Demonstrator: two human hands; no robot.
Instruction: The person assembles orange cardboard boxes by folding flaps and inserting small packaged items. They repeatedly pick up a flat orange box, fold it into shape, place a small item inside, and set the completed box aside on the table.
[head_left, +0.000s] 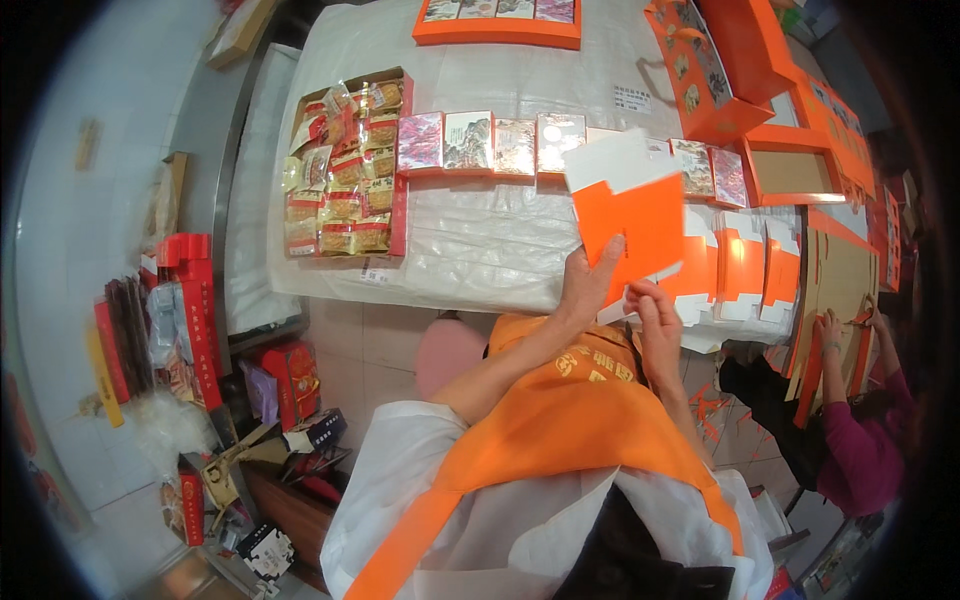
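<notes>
Over the table's near edge, I hold a folding carton blank (640, 228), orange with white flaps. My left hand (585, 290) grips its lower left side, thumb on the orange face. At its lower edge, the bent fingers of my right hand (655, 315) pinch a flap. Several similar blanks (740, 265) lie fanned out to the right. Beyond my hands runs a row of small square boxes (468, 142) with printed landscape tops; the raised blank hides part of it. Left of that row is a red-sided box (401, 215) of individually wrapped pastries.
White sheeting (460, 235) covers the table. Orange gift boxes (715, 90) and an open orange tray (795, 138) stand at far right. A purple-sleeved person (865, 450) works on flat cardboard there. A pink stool (448, 355) sits below the edge; red packaging (195, 320) crowds the left.
</notes>
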